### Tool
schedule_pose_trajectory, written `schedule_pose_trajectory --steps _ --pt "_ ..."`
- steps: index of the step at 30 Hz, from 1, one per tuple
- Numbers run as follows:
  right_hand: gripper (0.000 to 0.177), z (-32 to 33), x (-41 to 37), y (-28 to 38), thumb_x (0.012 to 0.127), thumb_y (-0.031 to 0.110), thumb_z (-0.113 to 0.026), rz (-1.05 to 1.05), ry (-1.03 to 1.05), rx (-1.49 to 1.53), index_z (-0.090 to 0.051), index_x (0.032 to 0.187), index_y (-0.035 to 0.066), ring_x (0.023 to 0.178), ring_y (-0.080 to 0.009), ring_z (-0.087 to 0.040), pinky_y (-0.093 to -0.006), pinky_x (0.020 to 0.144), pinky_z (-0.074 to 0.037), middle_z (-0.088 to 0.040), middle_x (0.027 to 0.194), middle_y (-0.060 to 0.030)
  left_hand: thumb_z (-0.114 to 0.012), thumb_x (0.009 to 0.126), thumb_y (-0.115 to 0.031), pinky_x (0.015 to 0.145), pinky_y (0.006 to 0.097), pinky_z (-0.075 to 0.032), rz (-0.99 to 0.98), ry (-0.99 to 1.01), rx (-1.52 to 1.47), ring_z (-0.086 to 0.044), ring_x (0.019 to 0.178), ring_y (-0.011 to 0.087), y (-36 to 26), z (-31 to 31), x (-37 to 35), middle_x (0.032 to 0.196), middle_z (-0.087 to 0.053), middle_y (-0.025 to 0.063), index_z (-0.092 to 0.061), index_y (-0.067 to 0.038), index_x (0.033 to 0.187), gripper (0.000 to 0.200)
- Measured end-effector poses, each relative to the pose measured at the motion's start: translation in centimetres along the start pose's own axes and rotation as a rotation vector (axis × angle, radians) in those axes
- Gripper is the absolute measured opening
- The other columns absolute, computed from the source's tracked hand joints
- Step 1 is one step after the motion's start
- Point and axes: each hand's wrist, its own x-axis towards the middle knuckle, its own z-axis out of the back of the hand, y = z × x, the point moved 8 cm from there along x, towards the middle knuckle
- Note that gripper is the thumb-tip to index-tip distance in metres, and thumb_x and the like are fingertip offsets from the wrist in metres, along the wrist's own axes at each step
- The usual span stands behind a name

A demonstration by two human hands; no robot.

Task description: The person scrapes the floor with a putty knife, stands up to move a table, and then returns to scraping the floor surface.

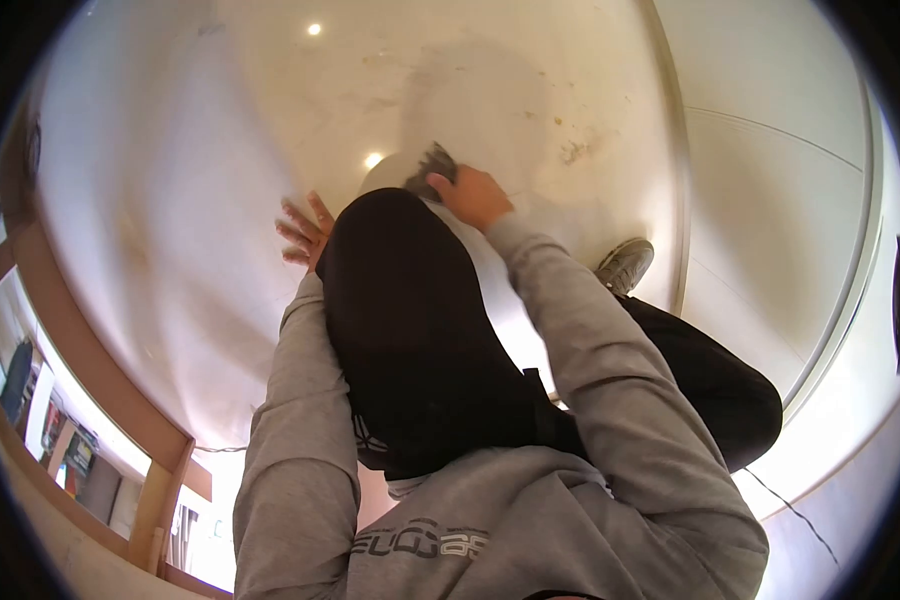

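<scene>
While the person crouches over a pale, glossy floor (310, 110), the right hand (473, 197) grips a crumpled dark cloth (432, 174), its thumb laid over the near side and the remaining fingers mostly hidden from view. The dark cloth lies against the floor, or just above it — contact beneath cannot be confirmed — just beyond the raised knee (395, 235) and well in from the floor's right edge, where a seam (682, 150) separates it from a white panel (755, 200). The left hand (305, 232) is empty, its fingers spread apart, on the left side of the same knee; part of the palm is hidden by the dark trouser leg, and whether the fingertips touch the floor cannot be told. Both forearms are covered by a grey sweatshirt (460, 520) with lettering across the chest. A scuffed shoe (626, 264) rests near the floor's right edge, beside the other leg (710, 375), which is folded outward. Brownish marks (576, 150) are noted on the floor, between the dark cloth and the right edge, with fainter ones farther off; two bright spots of reflected light also show on it. Past the floor's left edge stands a wooden frame (120, 385), with assorted items (70, 460) visible through its opening. A thin cable (795, 512) trails at lower right.
</scene>
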Motion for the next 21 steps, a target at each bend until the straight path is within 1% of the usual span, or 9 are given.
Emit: schedule_pose_trajectory --steps 3,4,6,8,10,12,15,19,21 --pt "0.066 1.5 -0.1 1.2 0.092 0.057 -0.052 -0.046 0.014 0.145 -0.062 0.106 -0.006 0.110 -0.0435 -0.058 -0.0477 0.093 -0.046 -0.063 0.111 -0.0294 -0.047 0.087 -0.070 0.100 0.0810 -0.002 0.054 0.069 -0.018 0.021 0.138 0.0577 0.6 -1.0 0.3 0.156 0.024 0.0223 0.009 -0.024 0.155 0.099" --pt "0.067 2.3 -0.2 -0.5 0.092 0.058 -0.052 -0.014 -0.016 0.120 -0.063 0.105 -0.006 0.108 -0.0430 -0.060 -0.0474 0.092 -0.046 -0.064 0.109 -0.0293 -0.046 0.087 -0.070 0.100 0.0811 -0.002 0.046 0.001 0.047 0.021 0.138 0.0574 0.6 -1.0 0.4 0.156 0.024 0.0225 0.009 -0.024 0.155 0.098" --pt "0.069 6.0 -1.6 -6.1 0.091 0.061 -0.052 -0.008 -0.075 0.092 -0.063 0.103 -0.006 0.103 -0.0423 -0.062 -0.0471 0.089 -0.047 -0.065 0.104 -0.0290 -0.046 0.088 -0.069 0.100 0.0812 -0.001 0.051 -0.062 0.103 0.021 0.138 0.0572 0.8 -0.9 0.2 0.156 0.025 0.0227 0.010 -0.024 0.155 0.098" --pt "0.075 10.0 -3.2 -14.5 0.088 0.066 -0.052 -0.123 -0.147 0.089 -0.064 0.100 -0.007 0.096 -0.0421 -0.064 -0.0468 0.084 -0.049 -0.066 0.098 -0.0287 -0.046 0.088 -0.069 0.100 0.0811 -0.001 0.050 0.033 -0.014 0.022 0.138 0.0569 0.8 -0.9 0.3 0.156 0.025 0.0229 0.010 -0.024 0.155 0.098" --pt "0.076 14.2 -4.8 -21.3 0.088 0.064 -0.053 -0.198 -0.224 -0.064 -0.063 0.104 -0.009 0.099 -0.0415 -0.064 -0.0453 0.087 -0.048 -0.066 0.101 -0.0295 -0.046 0.088 -0.069 0.100 0.0812 -0.001 0.058 0.048 -0.025 0.022 0.138 0.0568 0.7 -0.5 0.2 0.156 0.025 0.0229 0.010 -0.024 0.155 0.099" --pt "0.077 16.1 -5.5 -24.0 0.088 0.062 -0.054 -0.375 -0.089 -0.149 -0.062 0.112 -0.010 0.108 -0.0406 -0.062 -0.0434 0.093 -0.047 -0.065 0.110 -0.0304 -0.047 0.087 -0.069 0.100 0.0812 -0.001 0.061 0.066 -0.028 0.021 0.138 0.0568 0.5 -0.2 0.2 0.156 0.025 0.0228 0.010 -0.024 0.155 0.099" --pt "0.071 15.7 -3.4 -21.4 0.088 0.060 -0.054 -0.222 -0.095 -0.170 -0.064 0.112 -0.007 0.106 -0.0398 -0.063 -0.0433 0.092 -0.047 -0.066 0.108 -0.0292 -0.047 0.087 -0.068 0.100 0.0812 -0.001 0.058 0.087 -0.029 0.021 0.138 0.0574 0.3 0.0 0.3 0.156 0.024 0.0230 0.010 -0.024 0.155 0.099" --pt "0.068 10.8 2.6 -9.9 0.089 0.058 -0.053 -0.085 0.044 -0.073 -0.067 0.105 -0.006 0.100 -0.0402 -0.065 -0.0454 0.088 -0.050 -0.067 0.103 -0.0277 -0.048 0.088 -0.067 0.100 0.0809 -0.003 0.021 -0.038 0.046 0.018 0.139 0.0574 0.8 -1.0 0.0 0.157 0.021 0.0233 0.007 -0.023 0.155 0.098" --pt "0.067 8.2 5.1 -3.8 0.090 0.059 -0.051 -0.033 -0.003 -0.147 -0.067 0.106 -0.004 0.107 -0.0406 -0.062 -0.0463 0.093 -0.048 -0.065 0.109 -0.0278 -0.048 0.088 -0.067 0.100 0.0808 -0.005 0.023 -0.119 0.088 0.017 0.139 0.0576 0.4 -0.8 0.6 0.157 0.020 0.0234 0.006 -0.023 0.156 0.098"
